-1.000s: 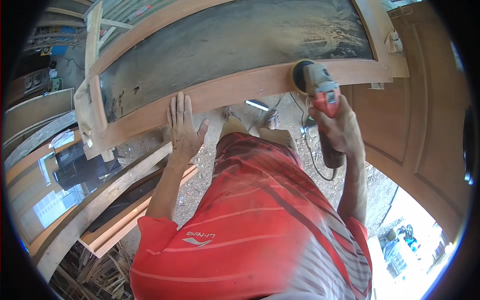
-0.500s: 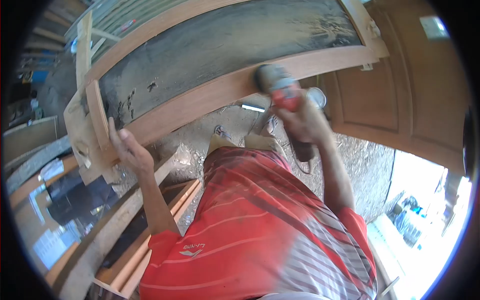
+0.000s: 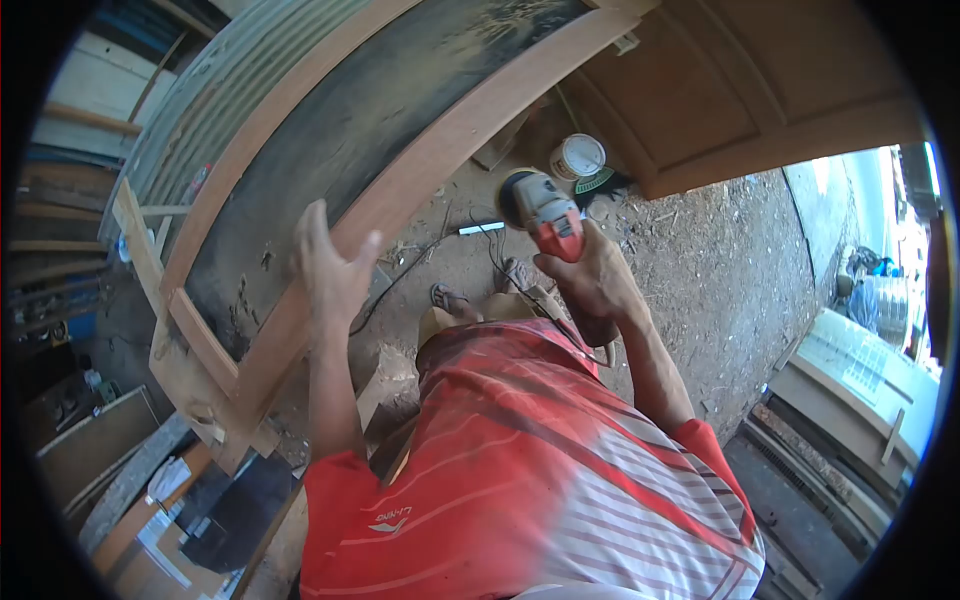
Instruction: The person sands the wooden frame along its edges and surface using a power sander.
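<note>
In my right hand (image 3: 602, 275) is a red and grey angle grinder (image 3: 550, 215) with a round disc at its head. The tool is held over the ground, apart from the wood. My left hand (image 3: 338, 275) is open, fingers spread, over the near rail of a wooden frame (image 3: 450, 140); whether it touches the rail I cannot tell. Inside the frame lies a dark, dusty panel (image 3: 370, 115), with a few dark marks near its left end. A dark cord (image 3: 405, 265) runs across the ground near my feet.
A white bucket (image 3: 578, 157) stands on the ground beyond the grinder. At the upper right is a brown panelled wooden door (image 3: 690, 100). Corrugated sheet (image 3: 235, 110) lies behind the frame. Boards (image 3: 835, 440) are stacked at the right, and wood scraps and papers lie lower left.
The grinder has come away from the near rail, toward my body. My left hand has shifted from the frame's left end along the rail to the right. The view has turned.
</note>
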`<action>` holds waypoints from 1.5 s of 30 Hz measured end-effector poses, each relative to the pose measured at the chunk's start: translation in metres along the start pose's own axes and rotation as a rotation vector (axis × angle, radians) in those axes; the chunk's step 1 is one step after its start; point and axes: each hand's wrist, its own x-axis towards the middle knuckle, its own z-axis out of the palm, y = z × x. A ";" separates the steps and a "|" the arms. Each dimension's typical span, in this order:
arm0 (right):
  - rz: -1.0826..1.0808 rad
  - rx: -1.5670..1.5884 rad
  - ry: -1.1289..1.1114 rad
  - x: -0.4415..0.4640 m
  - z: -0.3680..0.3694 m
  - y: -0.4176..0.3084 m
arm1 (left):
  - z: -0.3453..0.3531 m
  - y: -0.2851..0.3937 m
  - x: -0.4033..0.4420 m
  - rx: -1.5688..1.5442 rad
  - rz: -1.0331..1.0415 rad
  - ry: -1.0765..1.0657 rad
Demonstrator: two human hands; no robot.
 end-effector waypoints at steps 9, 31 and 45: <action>0.103 0.435 0.401 -0.042 -0.062 0.144 | 0.120 0.039 0.057 0.467 0.373 -0.016; 0.094 0.913 0.660 0.019 -0.054 0.162 | 0.126 0.072 0.022 0.072 0.475 0.057; -0.214 1.511 0.431 0.068 0.066 0.088 | 0.059 0.062 -0.094 -0.573 0.217 -0.517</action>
